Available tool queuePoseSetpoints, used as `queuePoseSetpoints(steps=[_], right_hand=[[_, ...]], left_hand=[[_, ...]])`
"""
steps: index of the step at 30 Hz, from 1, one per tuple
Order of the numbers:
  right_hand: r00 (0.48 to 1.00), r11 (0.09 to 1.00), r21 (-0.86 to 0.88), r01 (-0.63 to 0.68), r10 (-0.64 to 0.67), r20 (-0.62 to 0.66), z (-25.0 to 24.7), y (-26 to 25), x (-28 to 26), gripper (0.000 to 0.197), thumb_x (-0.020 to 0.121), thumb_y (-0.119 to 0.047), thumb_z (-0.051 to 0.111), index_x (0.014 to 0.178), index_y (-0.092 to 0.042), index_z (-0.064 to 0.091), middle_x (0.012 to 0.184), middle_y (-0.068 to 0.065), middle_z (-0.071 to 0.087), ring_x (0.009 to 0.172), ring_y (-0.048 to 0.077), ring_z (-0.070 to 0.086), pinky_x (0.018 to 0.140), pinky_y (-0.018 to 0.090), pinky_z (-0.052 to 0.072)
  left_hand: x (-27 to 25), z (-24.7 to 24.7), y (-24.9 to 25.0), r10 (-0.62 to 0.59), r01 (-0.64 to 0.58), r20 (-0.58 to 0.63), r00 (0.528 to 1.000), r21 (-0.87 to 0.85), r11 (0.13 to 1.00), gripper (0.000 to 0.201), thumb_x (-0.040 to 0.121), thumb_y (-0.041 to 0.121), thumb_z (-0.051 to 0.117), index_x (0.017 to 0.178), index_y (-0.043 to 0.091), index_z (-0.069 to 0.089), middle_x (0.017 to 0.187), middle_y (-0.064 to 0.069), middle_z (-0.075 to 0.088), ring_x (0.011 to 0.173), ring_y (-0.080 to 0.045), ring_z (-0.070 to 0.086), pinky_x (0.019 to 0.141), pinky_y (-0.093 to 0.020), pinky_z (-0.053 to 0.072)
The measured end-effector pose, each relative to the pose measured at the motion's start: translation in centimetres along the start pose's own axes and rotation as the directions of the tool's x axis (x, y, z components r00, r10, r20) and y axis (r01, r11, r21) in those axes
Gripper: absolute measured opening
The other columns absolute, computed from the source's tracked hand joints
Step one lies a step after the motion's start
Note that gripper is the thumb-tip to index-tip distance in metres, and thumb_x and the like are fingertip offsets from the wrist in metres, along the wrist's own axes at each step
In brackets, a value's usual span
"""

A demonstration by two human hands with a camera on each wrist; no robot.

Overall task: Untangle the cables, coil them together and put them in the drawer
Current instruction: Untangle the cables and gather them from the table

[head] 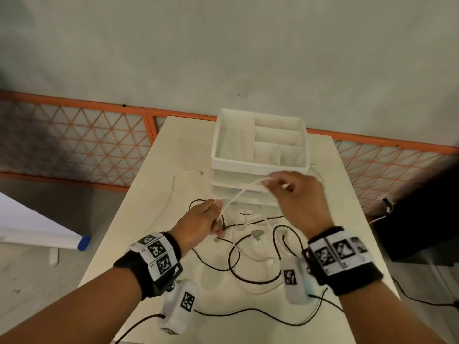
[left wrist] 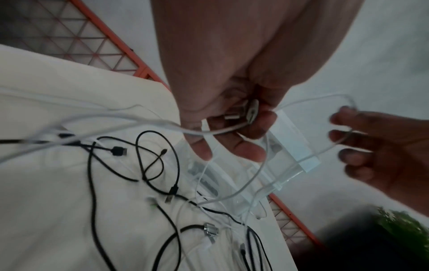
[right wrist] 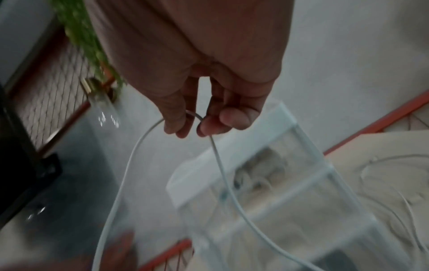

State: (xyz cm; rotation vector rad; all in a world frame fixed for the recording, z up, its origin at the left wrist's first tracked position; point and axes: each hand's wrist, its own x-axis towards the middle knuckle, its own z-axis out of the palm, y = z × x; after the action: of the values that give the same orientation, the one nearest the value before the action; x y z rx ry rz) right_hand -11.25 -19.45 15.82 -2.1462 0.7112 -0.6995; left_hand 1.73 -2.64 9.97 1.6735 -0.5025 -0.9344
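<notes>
table [head: 154, 202]: smooth matt cream top | organiser [head: 258, 167]: white plastic, drawers translucent and slightly glossy | white cable [right wrist: 223, 165]: smooth rubbery sheath | black cables [left wrist: 92, 183]: matt sheath, metal plug tips | wristbands [head: 129, 266]: black cloth | fence [head: 74, 135]: orange-painted metal frame with mesh

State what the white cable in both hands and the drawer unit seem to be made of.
White cable: seemingly a smooth, matte plastic or rubber jacket; it bends in a soft loop between the left hand and right hand. Drawer unit: probably rigid plastic, with opaque white frame and translucent walls in the wrist views.
</notes>
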Motion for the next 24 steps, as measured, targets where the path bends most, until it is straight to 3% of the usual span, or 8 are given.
queuePoseSetpoints(steps=[3,6,8,10,13,16,20,24], right_hand=[[0.966,0.969,0.232,-0.084,0.137,-0.219,-3.5,-0.3,1.6,0.01,0.092,-0.027,0.071,0.087,-0.034,0.076,0.064,-0.012,0.069,0.056,0.006,0.061,0.059,0.026,0.053],[0.884,0.926,0.354,-0.132,0.272,-0.38,-6.2,0.4,2.1,0.011,0.094,-0.022,0.069,0.087,-0.029,0.076,0.062,-0.007,0.066,0.052,0.01,0.059,0.054,0.026,0.054],[0.853,0.912,0.358,-0.201,0.343,-0.394,-6.7,1.5,1.9,0.009,0.094,-0.026,0.068,0.095,-0.023,0.077,0.063,-0.005,0.067,0.053,0.011,0.06,0.061,0.03,0.057],[0.848,0.907,0.269,-0.324,0.404,-0.344,-6.2,2.9,1.3,0.017,0.096,-0.031,0.064,0.102,-0.021,0.077,0.065,0.002,0.067,0.055,0.015,0.06,0.068,0.039,0.057],[0.846,0.877,0.237,-0.419,0.471,-0.248,-5.4,4.0,0.3,0.025,0.1,-0.033,0.058,0.093,-0.015,0.074,0.066,0.007,0.063,0.052,0.019,0.059,0.068,0.044,0.058],[0.87,0.906,0.298,-0.3,0.388,-0.306,-6.1,2.8,0.8,0.023,0.102,-0.021,0.051,0.089,-0.021,0.069,0.081,0.008,0.071,0.054,0.018,0.062,0.059,0.035,0.054],[0.812,0.876,0.48,-0.051,0.316,-0.491,-8.7,0.5,2.8,0.031,0.098,-0.006,0.041,0.093,-0.026,0.065,0.089,0.004,0.073,0.049,0.015,0.06,0.052,0.027,0.05],[0.832,0.876,0.462,-0.135,0.353,-0.427,-8.7,1.5,3.6,0.038,0.093,0.001,0.034,0.099,-0.024,0.062,0.102,0.007,0.075,0.052,0.017,0.062,0.052,0.03,0.05]], left_hand=[[0.2,-1.1,-0.8,-0.027,0.029,-0.078,0.997,0.023,0.999,0.035,0.106,0.029,0.039,0.074,0.012,0.04,0.059,-0.002,0.041,0.063,-0.022,0.05,0.054,-0.014,0.047],[0.2,-2.2,-1.3,-0.091,0.089,-0.101,0.991,-0.026,0.996,0.034,0.106,0.026,0.039,0.075,0.013,0.043,0.061,-0.003,0.04,0.059,-0.02,0.046,0.05,-0.019,0.045],[0.3,-2.6,-0.8,-0.117,0.108,-0.082,0.99,-0.111,0.988,0.031,0.106,0.027,0.04,0.079,0.013,0.048,0.061,-0.001,0.04,0.054,-0.017,0.043,0.055,-0.027,0.045],[0.4,-2.9,0.5,-0.099,0.079,-0.077,0.992,-0.23,0.97,0.029,0.106,0.025,0.041,0.083,0.01,0.052,0.059,0.001,0.038,0.051,-0.014,0.036,0.053,-0.029,0.038],[0.4,-3.2,3.0,-0.032,0.003,-0.075,0.997,-0.368,0.93,0.028,0.105,0.021,0.043,0.085,0.007,0.056,0.058,0.001,0.041,0.05,-0.012,0.035,0.054,-0.029,0.031],[0.4,-3.7,3.6,0.001,-0.017,-0.054,0.999,-0.298,0.954,0.028,0.105,0.021,0.044,0.086,0.007,0.059,0.058,0.001,0.045,0.05,-0.012,0.04,0.056,-0.029,0.035],[0.7,-4.2,0.4,-0.042,0.052,-0.092,0.995,0.112,0.992,0.034,0.105,0.024,0.042,0.078,0.009,0.057,0.06,-0.002,0.047,0.056,-0.016,0.041,0.059,-0.029,0.038],[0.3,-4.5,-2.6,-0.196,0.2,-0.126,0.972,0.021,0.979,0.032,0.106,0.026,0.041,0.085,0.007,0.055,0.061,-0.002,0.04,0.056,-0.016,0.04,0.052,-0.024,0.04]])
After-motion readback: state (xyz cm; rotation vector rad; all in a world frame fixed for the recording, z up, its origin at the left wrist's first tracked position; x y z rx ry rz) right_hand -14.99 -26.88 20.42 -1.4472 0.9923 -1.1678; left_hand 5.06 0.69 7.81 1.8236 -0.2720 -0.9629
